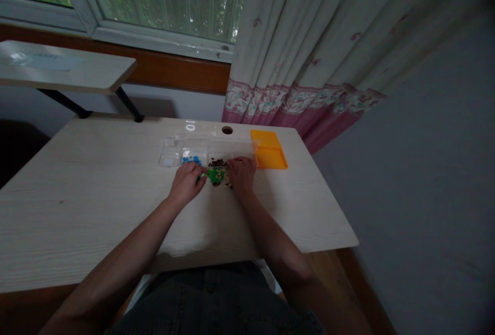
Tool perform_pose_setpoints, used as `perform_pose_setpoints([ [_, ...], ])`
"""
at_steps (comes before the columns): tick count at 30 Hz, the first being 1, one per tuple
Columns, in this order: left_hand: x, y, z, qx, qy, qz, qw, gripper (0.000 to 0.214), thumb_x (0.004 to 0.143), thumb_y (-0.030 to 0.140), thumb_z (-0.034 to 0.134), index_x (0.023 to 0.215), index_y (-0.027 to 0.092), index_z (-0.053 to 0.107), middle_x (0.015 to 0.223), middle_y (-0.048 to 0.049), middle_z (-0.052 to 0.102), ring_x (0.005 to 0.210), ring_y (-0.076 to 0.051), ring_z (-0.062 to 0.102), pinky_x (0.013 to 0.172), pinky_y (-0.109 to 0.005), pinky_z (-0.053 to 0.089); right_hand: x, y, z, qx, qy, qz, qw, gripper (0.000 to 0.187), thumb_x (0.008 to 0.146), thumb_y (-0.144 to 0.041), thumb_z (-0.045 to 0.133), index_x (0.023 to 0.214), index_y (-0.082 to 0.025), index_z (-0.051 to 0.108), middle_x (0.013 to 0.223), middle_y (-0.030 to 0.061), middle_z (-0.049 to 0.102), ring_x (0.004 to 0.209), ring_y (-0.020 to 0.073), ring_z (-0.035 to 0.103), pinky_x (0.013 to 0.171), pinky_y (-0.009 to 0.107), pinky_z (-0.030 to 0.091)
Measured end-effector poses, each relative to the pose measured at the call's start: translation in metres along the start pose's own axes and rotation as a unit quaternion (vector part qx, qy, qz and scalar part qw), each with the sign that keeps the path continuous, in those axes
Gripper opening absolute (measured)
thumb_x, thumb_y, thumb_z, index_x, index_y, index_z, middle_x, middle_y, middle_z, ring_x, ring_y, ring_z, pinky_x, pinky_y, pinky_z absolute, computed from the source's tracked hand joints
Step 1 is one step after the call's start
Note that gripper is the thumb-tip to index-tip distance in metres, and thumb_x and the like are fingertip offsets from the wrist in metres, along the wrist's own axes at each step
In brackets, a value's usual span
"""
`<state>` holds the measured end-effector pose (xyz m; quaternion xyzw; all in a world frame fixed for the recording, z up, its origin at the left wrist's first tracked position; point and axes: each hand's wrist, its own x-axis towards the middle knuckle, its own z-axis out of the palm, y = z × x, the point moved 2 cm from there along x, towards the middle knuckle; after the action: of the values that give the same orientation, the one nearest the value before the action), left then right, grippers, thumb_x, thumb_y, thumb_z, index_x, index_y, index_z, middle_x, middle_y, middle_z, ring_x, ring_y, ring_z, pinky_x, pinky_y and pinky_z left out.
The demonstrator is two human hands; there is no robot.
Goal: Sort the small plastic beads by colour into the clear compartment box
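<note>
A small pile of green pieces (215,176) lies on the table between my hands, with dark brown and tan bits mixed in at its edge. My left hand (186,183) is at the pile's left side, thumb and forefinger closed near some green bits; what they pinch is too small to make out. At the right of the pile, my right hand (242,174) has its fingers bent together by the tan pieces (228,179), their tips partly hidden. Just behind are dark brown pieces (217,162) and blue pieces (192,160) in a clear compartment tray (209,144).
An orange two-part tray (269,150) sits at the tray's right. Behind it is a round cable hole (227,130) in the pale wooden table (116,211). A raised shelf (65,67) on black legs stands at the back left. Long curtains (301,41) hang behind the table.
</note>
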<state>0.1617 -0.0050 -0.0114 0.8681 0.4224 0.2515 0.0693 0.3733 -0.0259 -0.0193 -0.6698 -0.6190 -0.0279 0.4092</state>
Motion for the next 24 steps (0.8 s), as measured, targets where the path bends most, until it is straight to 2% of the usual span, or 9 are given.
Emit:
perform_pose_setpoints([
  [5,0.0005,-0.0012,-0.0003,0.004,0.002,-0.003,1.0,0.025,0.094,0.032,0.053,0.105,0.019,0.07,0.095,-0.0091,0.06,0.097,-0.028,0.054,0.089,-0.042,0.045,-0.0002,-0.0017,-0.0005,-0.011,0.001,-0.007,1.0,0.026,0.095,-0.02,0.055,0.112,-0.024,0.074,0.104,0.0074,0.069,0.107,0.023,0.054,0.098,0.039,0.035],
  [24,0.002,0.0032,-0.003,0.02,-0.006,-0.002,1.0,0.022,0.091,0.025,0.052,0.1,0.021,0.072,0.094,-0.0084,0.059,0.097,-0.026,0.054,0.087,-0.041,0.044,0.0013,-0.0074,-0.0045,0.0,-0.005,-0.013,1.0,0.023,0.095,-0.022,0.056,0.106,-0.023,0.076,0.1,0.007,0.07,0.104,0.022,0.055,0.097,0.038,0.037],
])
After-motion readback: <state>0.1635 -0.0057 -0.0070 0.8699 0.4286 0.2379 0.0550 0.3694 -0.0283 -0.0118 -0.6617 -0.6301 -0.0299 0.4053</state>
